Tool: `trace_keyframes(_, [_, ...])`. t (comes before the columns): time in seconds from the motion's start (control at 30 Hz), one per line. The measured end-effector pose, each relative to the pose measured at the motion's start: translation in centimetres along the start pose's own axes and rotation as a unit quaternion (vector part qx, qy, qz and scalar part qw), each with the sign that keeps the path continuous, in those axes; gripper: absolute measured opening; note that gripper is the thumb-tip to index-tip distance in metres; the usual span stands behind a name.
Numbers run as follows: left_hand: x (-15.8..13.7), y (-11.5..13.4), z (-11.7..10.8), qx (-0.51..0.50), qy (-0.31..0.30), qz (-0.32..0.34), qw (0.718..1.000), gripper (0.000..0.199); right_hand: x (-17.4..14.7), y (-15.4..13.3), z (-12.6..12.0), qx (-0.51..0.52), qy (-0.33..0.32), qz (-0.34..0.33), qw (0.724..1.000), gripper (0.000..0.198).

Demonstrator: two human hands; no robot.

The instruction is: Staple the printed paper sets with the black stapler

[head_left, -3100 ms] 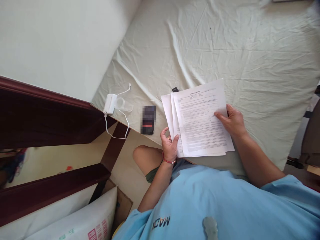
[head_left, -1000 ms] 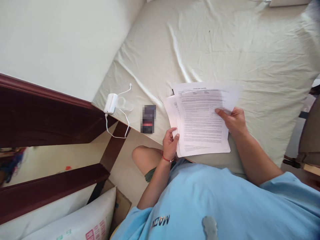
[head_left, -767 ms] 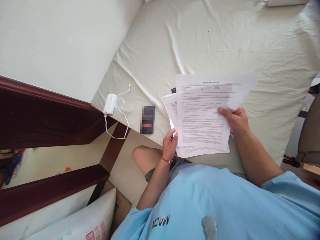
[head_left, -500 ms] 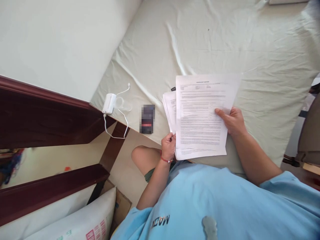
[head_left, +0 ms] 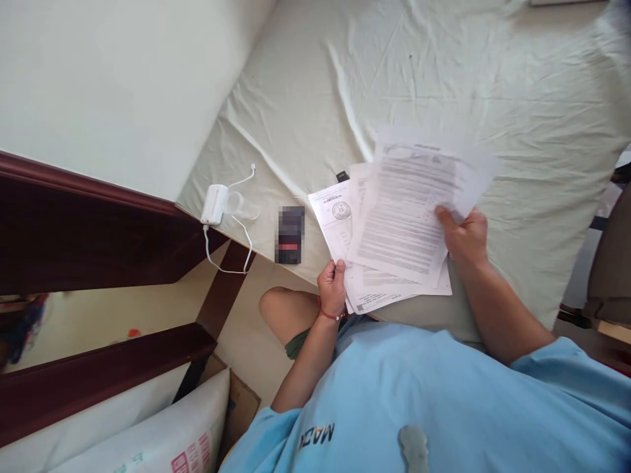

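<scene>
Several printed paper sheets are fanned out over the bed in front of me, the upper ones smeared by motion. My right hand is closed on the upper sheets at their right edge, thumb on top. At the lower left, my left hand pinches the edge of a lower sheet that bears a round stamp and a barcode. A red bracelet circles that wrist. The tip of a small black object sticks out behind the papers; I cannot tell what it is.
The bed has a pale wrinkled sheet. Left of the papers lies a dark blurred-out rectangular object. A white charger-like box with a white cable sits at the bed's edge, beside the dark wooden frame. A printed white sack stands below.
The right hand has shifted the upper sheets up and to the right. They have spread apart, and the stamped sheet beneath now shows. The left hand has stayed nearly in place.
</scene>
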State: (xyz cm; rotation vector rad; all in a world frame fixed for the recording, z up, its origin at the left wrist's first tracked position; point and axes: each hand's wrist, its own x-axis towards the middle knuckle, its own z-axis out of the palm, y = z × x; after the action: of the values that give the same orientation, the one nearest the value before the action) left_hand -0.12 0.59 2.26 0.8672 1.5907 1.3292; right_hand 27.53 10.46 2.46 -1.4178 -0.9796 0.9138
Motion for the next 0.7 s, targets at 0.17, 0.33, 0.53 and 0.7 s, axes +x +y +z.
trace_keyframes(0.17, [-0.2, 0.5, 0.3, -0.043, -0.005, -0.019, 0.999, 0.047, 0.9, 0.1, 0.3, 0.128, 0.056, 0.04, 0.989, 0.043])
trace_keyframes(0.33, [-0.2, 1.0, 0.4, -0.04, -0.011, -0.035, 0.999, 0.05, 1.4, 0.4, 0.1, 0.156, 0.067, 0.057, 0.984, 0.043])
trace_keyframes(0.53, [-0.1, 0.9, 0.1, -0.015, -0.021, -0.022, 0.999, 0.053, 0.5, -0.2, 0.2, 0.133, 0.009, 0.064, 0.989, 0.039])
trace_keyframes(0.7, [-0.1, 0.4, -0.3, 0.03, -0.034, 0.011, 0.999, 0.05, -0.4, -0.4, 0.0, -0.013, -0.095, 0.006, 0.995, 0.036])
